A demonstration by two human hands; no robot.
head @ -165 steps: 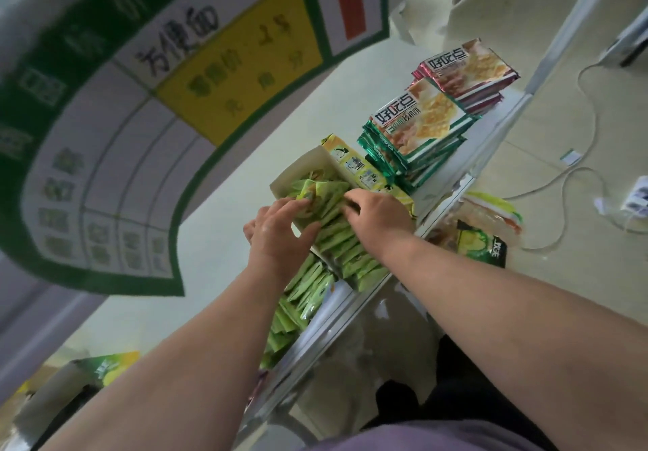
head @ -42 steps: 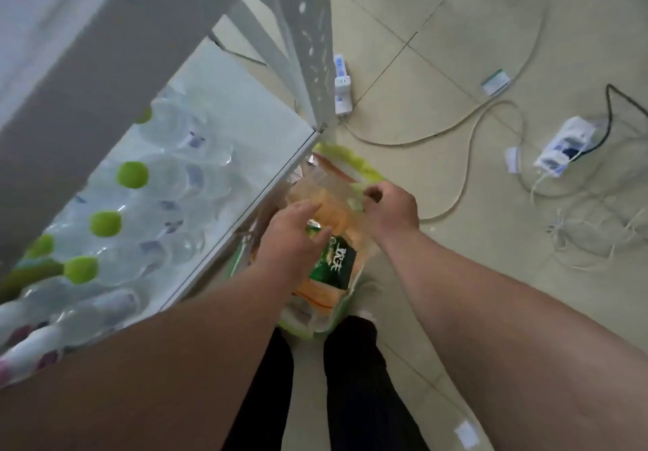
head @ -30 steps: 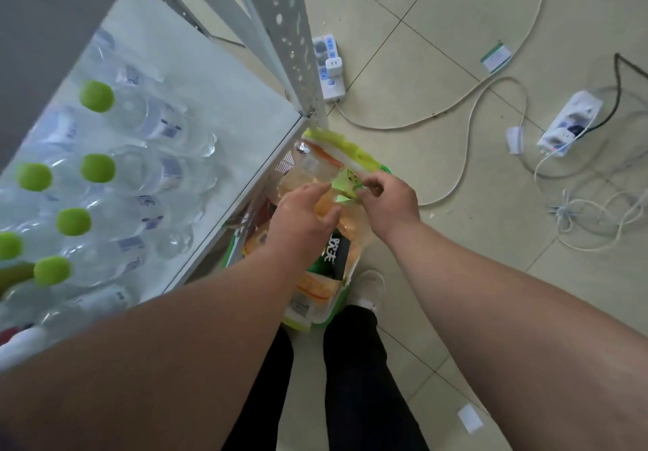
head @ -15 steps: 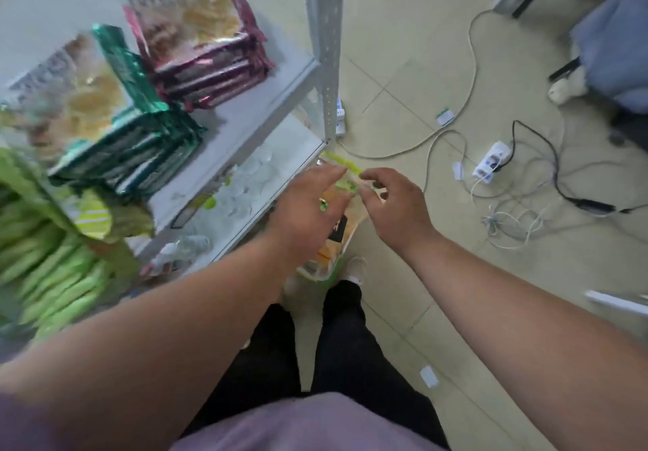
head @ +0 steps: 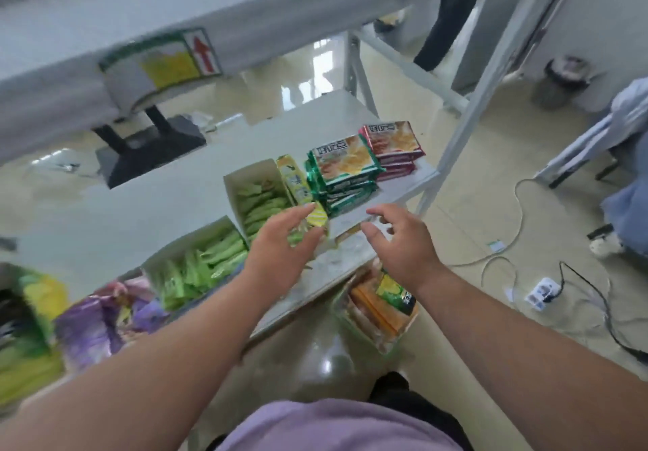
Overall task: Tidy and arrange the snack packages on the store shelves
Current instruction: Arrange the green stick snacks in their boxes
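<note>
Pale shelf (head: 182,201) over glossy tiled floor (head: 456,226); cables (head: 519,205) trailing.

On the shelf (head: 182,201) at frame centre, two stacks of cracker packs sit side by side: one stack (head: 342,172) left, the other (head: 392,149) right and farther back. Left of them stands an open box of snack sachets (head: 261,198), and lower left a second open box (head: 200,261). Bagged snacks (head: 105,317) lie at the frame's left edge. A bag of packets (head: 382,307) stands on the floor (head: 491,205) below the shelf's front edge.
</note>
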